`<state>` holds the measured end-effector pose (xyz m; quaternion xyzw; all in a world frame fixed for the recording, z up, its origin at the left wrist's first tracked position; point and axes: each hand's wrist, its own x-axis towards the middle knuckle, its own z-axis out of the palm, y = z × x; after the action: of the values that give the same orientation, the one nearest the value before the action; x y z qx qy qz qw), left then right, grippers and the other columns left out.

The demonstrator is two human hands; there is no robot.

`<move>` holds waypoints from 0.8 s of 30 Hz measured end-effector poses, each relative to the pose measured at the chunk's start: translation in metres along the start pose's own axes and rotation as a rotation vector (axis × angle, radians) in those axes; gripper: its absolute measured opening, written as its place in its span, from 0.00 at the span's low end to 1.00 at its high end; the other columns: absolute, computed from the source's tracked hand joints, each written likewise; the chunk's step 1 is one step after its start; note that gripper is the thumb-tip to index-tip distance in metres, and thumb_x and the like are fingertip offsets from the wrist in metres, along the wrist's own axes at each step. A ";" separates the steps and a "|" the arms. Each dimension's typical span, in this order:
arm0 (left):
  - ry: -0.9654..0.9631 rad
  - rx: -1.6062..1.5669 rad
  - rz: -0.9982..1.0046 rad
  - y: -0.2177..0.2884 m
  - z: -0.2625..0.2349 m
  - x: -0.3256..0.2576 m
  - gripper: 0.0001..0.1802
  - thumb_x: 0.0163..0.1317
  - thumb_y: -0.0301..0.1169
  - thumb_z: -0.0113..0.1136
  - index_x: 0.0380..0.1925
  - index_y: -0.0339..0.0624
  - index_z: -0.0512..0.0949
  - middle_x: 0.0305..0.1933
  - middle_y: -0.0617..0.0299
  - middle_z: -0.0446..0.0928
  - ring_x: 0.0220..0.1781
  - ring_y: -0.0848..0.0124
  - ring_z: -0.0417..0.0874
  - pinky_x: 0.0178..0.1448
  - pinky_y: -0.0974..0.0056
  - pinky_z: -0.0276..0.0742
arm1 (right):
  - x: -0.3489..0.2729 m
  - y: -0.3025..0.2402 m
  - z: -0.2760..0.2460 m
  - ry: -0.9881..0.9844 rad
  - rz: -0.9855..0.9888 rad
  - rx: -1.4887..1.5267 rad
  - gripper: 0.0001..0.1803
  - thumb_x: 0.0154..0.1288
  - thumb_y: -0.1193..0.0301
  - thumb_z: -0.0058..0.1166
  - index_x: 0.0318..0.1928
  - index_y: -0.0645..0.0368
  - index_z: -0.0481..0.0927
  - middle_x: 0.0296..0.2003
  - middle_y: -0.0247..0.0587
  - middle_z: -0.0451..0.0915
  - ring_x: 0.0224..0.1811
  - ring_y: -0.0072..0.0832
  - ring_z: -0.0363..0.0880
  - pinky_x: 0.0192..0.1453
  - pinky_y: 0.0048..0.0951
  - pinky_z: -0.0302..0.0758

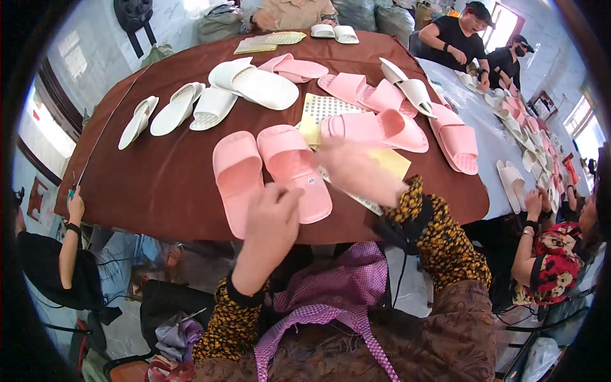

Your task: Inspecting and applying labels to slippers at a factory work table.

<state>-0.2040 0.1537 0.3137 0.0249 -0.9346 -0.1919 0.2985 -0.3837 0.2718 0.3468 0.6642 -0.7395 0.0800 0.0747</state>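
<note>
A pair of pink slippers lies side by side before me on the brown tablecloth, the left slipper [238, 172] and the right slipper [294, 167]. A small round white sticker [311, 181] sits on the right slipper's insole. My left hand [272, 219] is over the heels of the pair, its fingers curled and pinched together; whatever they may hold is hidden. Smeared by motion, my right hand [359, 170] hovers above a yellow-backed sticker sheet [393, 163], just right of the pair. Another sticker sheet [326, 109] with rows of small labels lies beyond it.
White slippers [264, 87] and more pink slippers [454, 140] are spread over the table. Farther back lie yellow sheets [270, 41]. Several people work around the tables; at left a person's hand [76, 205] holds a small tool. Slippers crowd the grey table [490, 134] at right.
</note>
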 end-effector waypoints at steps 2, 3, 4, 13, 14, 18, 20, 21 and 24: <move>0.080 -0.015 -0.128 -0.014 -0.020 -0.007 0.13 0.55 0.24 0.56 0.42 0.38 0.77 0.41 0.50 0.73 0.45 0.54 0.74 0.50 0.53 0.70 | 0.009 0.013 -0.003 0.268 0.150 0.251 0.18 0.55 0.77 0.48 0.48 0.66 0.77 0.36 0.56 0.79 0.45 0.48 0.77 0.52 0.41 0.73; 0.141 0.058 -0.115 -0.025 -0.030 -0.008 0.13 0.56 0.24 0.56 0.42 0.36 0.77 0.40 0.50 0.74 0.45 0.52 0.75 0.49 0.53 0.71 | 0.015 0.018 -0.002 0.260 0.152 0.262 0.18 0.55 0.77 0.48 0.48 0.66 0.77 0.36 0.56 0.79 0.45 0.48 0.77 0.52 0.41 0.73; 0.213 0.147 -0.108 -0.037 -0.039 -0.009 0.13 0.56 0.24 0.56 0.42 0.35 0.76 0.40 0.49 0.74 0.44 0.51 0.76 0.47 0.52 0.71 | 0.021 0.023 -0.001 0.280 0.168 0.332 0.18 0.57 0.76 0.47 0.49 0.66 0.76 0.39 0.56 0.79 0.48 0.49 0.76 0.54 0.42 0.72; 0.065 -0.529 -0.753 -0.038 -0.043 -0.047 0.28 0.63 0.31 0.60 0.58 0.25 0.65 0.26 0.63 0.76 0.24 0.79 0.76 0.25 0.74 0.70 | 0.071 0.013 0.023 0.118 0.039 0.445 0.26 0.68 0.65 0.49 0.61 0.66 0.67 0.56 0.56 0.71 0.60 0.47 0.69 0.63 0.42 0.67; 0.069 -0.520 -0.781 -0.034 -0.040 -0.050 0.28 0.63 0.31 0.60 0.58 0.25 0.65 0.26 0.63 0.76 0.24 0.79 0.76 0.25 0.74 0.70 | 0.073 0.014 0.022 0.060 0.056 0.450 0.27 0.67 0.64 0.51 0.62 0.65 0.66 0.56 0.56 0.71 0.60 0.47 0.69 0.63 0.42 0.67; 0.198 -0.786 -0.838 -0.023 -0.030 -0.055 0.28 0.62 0.26 0.59 0.59 0.26 0.61 0.31 0.57 0.78 0.25 0.75 0.80 0.25 0.74 0.74 | 0.070 0.016 0.021 -0.064 0.067 0.376 0.33 0.64 0.60 0.56 0.64 0.62 0.64 0.53 0.56 0.70 0.58 0.51 0.69 0.61 0.42 0.68; 0.296 -0.905 -0.906 -0.019 -0.025 -0.057 0.30 0.62 0.25 0.59 0.59 0.23 0.59 0.34 0.55 0.77 0.27 0.74 0.81 0.27 0.74 0.76 | 0.069 0.015 0.025 -0.046 0.078 0.385 0.35 0.62 0.58 0.58 0.65 0.59 0.64 0.51 0.55 0.70 0.56 0.52 0.70 0.60 0.42 0.68; 0.302 -0.925 -0.940 -0.017 -0.024 -0.059 0.28 0.61 0.26 0.59 0.57 0.25 0.61 0.35 0.58 0.78 0.29 0.75 0.78 0.30 0.72 0.75 | 0.070 0.015 0.027 -0.016 0.065 0.389 0.34 0.62 0.58 0.58 0.64 0.59 0.64 0.50 0.55 0.71 0.56 0.51 0.70 0.59 0.42 0.69; 0.369 -1.049 -0.943 -0.014 -0.022 -0.064 0.26 0.60 0.25 0.60 0.56 0.26 0.63 0.34 0.58 0.78 0.29 0.74 0.79 0.29 0.71 0.75 | 0.073 0.013 0.030 0.015 0.054 0.357 0.35 0.60 0.56 0.60 0.63 0.59 0.66 0.48 0.54 0.71 0.55 0.50 0.70 0.59 0.42 0.69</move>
<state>-0.1397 0.1436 0.2894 0.3105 -0.5440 -0.7155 0.3095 -0.4041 0.1954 0.3332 0.6461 -0.7306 0.2169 -0.0411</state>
